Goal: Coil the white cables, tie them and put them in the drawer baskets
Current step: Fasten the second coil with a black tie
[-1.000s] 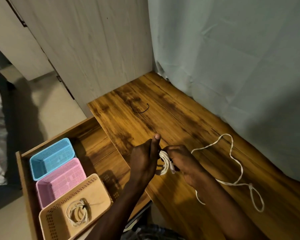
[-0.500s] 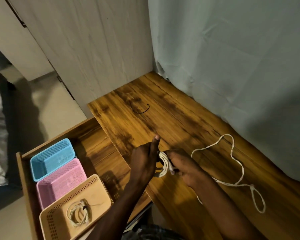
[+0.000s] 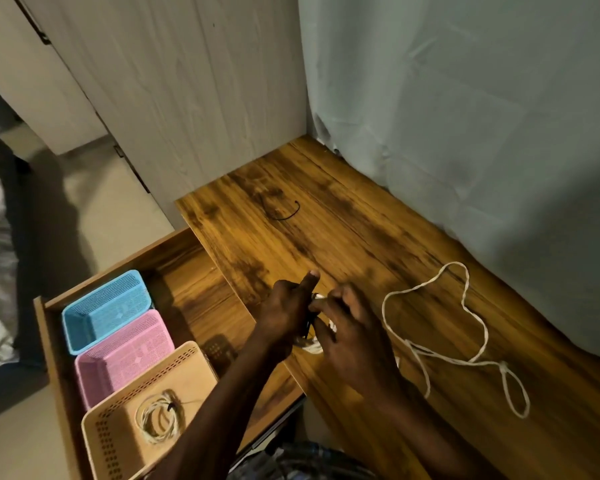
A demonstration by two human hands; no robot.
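Observation:
Over the front edge of the wooden desk [image 3: 343,237], my left hand [image 3: 286,315] and my right hand [image 3: 347,327] both grip a small coiled white cable [image 3: 314,346], mostly hidden between them. A thin black tie [image 3: 307,329] shows between the fingers. A second white cable [image 3: 465,341] lies loose and looped on the desk to the right. A tied white coil [image 3: 158,420] lies in the beige basket [image 3: 118,441] in the open drawer [image 3: 194,292]. The pink basket [image 3: 122,358] and blue basket [image 3: 104,310] hold nothing.
A curved black tie [image 3: 281,213] lies on the desk further back. A pale curtain [image 3: 465,133] hangs along the desk's right side and a wood-grain cabinet panel [image 3: 187,98] stands behind. Floor and a dark bed edge are at the left.
My right hand has moved up and over the coil, covering most of it, with fingers now working at its top. The left hand keeps its grip, thumb raised.

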